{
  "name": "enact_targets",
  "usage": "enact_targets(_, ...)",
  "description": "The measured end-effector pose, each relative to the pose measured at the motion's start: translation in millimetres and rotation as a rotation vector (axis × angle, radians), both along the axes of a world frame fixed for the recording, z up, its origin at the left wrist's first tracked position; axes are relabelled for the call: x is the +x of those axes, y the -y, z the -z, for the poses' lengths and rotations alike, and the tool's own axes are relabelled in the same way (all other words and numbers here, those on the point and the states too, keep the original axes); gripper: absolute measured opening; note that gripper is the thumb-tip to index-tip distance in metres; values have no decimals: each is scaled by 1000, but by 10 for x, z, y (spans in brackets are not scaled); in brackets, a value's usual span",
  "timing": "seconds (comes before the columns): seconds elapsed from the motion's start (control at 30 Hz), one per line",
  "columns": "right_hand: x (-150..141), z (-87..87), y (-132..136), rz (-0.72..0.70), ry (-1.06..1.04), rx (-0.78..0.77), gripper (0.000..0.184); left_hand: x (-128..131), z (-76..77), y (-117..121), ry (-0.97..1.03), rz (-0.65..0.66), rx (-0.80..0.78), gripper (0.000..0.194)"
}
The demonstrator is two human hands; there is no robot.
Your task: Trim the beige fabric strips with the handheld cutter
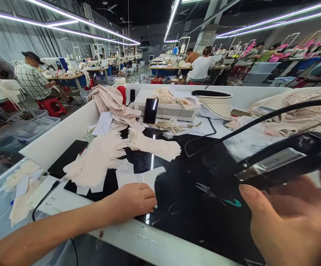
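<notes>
The black worktop (188,170) has a raised white rim on its far and left sides, probably to keep loose pieces from sliding off. At its back stands a white vented box (167,112), whose flat top serves as a shelf for scraps. A black device (276,159) with a metal plate and a cable slants above the right side, close to the right hand (290,218). That thumb stands apart from it and the fingers are blurred, so whether they grip it I cannot tell. Overlapping cream cloth pieces (95,159) lie on the left, seemingly kept within easy reach. The left hand (138,197) rests, fingers bent together, on a curved white piece (146,177) near the front edge, apparently steadying it; whether it also pinches it is hidden. A phone (151,111) leans upright against the box, and small snips (218,195) lie between the hands, handle toward the right one, perhaps for quick picking up.
</notes>
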State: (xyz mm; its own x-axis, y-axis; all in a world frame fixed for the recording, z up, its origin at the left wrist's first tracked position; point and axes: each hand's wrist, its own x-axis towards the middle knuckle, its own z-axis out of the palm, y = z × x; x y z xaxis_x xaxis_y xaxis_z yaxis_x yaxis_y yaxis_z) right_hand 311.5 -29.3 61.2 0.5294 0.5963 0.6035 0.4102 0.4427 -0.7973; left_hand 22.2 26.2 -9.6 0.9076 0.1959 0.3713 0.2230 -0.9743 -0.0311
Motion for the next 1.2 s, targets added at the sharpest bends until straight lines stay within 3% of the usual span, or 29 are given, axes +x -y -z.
enact_targets(0.13,-194,-172,-126,-152,-128,21,50,36,59,-23,-5,1,33,20)
enact_targets(0.2,-255,-216,-184,-153,-105,50,43,34,33,3,-3,-12,18,24)
enact_targets(0.4,-531,-213,-222,-255,-124,82,53,6,-124,116,74,-156,-302,19)
enact_targets(0.57,-809,-72,-107,-435,-228,95,58,23,-92,151,197,-207,-518,16)
enact_targets(0.8,-1017,-2,-44,-456,-291,121,55,49,-54,183,232,-240,-573,14)
enact_targets(1.2,-1071,15,-65,-470,-311,82,56,91,-52,178,245,-208,-513,10)
